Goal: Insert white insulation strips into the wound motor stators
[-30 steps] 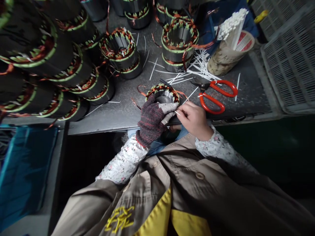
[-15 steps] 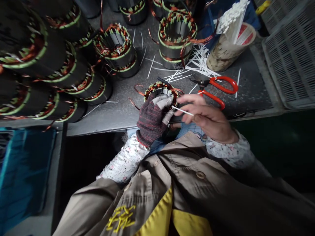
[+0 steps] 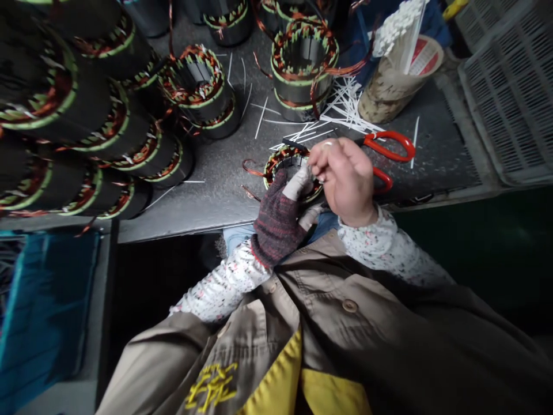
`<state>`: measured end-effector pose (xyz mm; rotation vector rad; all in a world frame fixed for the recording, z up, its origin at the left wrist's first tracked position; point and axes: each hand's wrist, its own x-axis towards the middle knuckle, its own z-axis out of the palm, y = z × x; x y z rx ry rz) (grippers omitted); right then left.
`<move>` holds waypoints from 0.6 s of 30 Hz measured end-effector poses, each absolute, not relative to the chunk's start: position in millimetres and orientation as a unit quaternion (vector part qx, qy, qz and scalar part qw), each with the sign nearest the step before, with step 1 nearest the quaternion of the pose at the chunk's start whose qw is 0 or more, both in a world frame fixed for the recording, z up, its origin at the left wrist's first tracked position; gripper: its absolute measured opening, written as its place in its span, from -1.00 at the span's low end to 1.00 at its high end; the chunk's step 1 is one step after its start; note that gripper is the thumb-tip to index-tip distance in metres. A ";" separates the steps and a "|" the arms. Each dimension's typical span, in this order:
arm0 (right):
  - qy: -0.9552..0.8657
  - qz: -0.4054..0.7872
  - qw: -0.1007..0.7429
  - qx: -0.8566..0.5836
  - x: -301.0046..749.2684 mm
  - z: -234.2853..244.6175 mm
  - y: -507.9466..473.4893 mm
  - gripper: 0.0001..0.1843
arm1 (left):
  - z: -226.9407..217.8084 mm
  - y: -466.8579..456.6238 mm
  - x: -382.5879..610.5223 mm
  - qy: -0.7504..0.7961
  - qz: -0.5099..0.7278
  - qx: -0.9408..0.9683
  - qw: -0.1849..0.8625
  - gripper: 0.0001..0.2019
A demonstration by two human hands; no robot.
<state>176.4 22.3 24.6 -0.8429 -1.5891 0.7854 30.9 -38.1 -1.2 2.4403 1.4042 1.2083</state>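
Note:
A small motor stator (image 3: 268,168) with copper windings and a pale green rim stands at the bench's front edge. My left hand (image 3: 280,213), in a dark knitted glove with pale covered fingertips, grips its near side, fingers over the rim and partly inside the bore. At the stator's right rim is my bare right hand (image 3: 345,178), its fingers pinched together. The thin white strip it held earlier is mostly hidden by the fingers now. Just right of this hand lie red-handled snips (image 3: 391,144), their blades covered by the hand.
Several stators (image 3: 305,75) stand behind, with more stacked on the left (image 3: 99,115). Loose white strips (image 3: 345,106) lie scattered near a cardboard tube (image 3: 391,86) full of white strips. A grey plastic crate (image 3: 510,98) is at the right, a blue bin (image 3: 47,300) lower left.
My right hand has moved left and up, closing its fingers at the stator's rim. The white strip, plainly visible before, is now mostly hidden. My left hand and the stator shifted slightly right in view.

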 end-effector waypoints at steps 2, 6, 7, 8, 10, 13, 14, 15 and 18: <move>-0.744 0.243 0.522 -0.339 183.8 12.7 20.0 -0.56 | 7.4 -39.2 15.9 0.425 0.372 0.825 0.004 -0.45; -0.819 0.164 0.417 -0.359 197.6 -12.8 13.8 -0.81 | 25.9 -26.4 -21.3 0.370 0.263 0.887 -0.080 -0.65; -0.818 0.167 0.410 -0.368 197.8 -18.2 13.7 -0.83 | 30.5 -20.3 -27.5 0.357 0.227 0.902 -0.092 -0.68; -0.813 0.173 0.412 -0.373 196.9 -22.6 13.8 -0.84 | 34.9 -13.5 -31.5 0.348 0.192 0.912 -0.106 -0.70; -0.804 0.179 0.426 -0.374 193.6 -27.1 13.1 -0.84 | 43.2 0.1 -33.6 0.333 0.139 0.923 -0.134 -0.71; -0.799 0.179 0.448 -0.359 193.4 -22.8 10.1 -0.87 | 51.9 14.3 -28.2 0.280 0.103 0.943 -0.146 -0.67; -0.793 0.179 0.465 -0.351 196.3 -19.4 10.8 -0.89 | 53.1 16.5 -26.3 0.263 0.111 0.949 -0.134 -0.67; -0.779 0.174 0.492 -0.347 201.1 -15.7 13.9 -0.89 | 53.4 17.6 -25.0 0.252 0.131 0.952 -0.113 -0.69; -0.681 0.097 0.605 -0.400 225.6 -4.9 45.6 -0.86 | 48.7 18.1 -26.7 0.241 0.232 0.942 -0.043 -0.78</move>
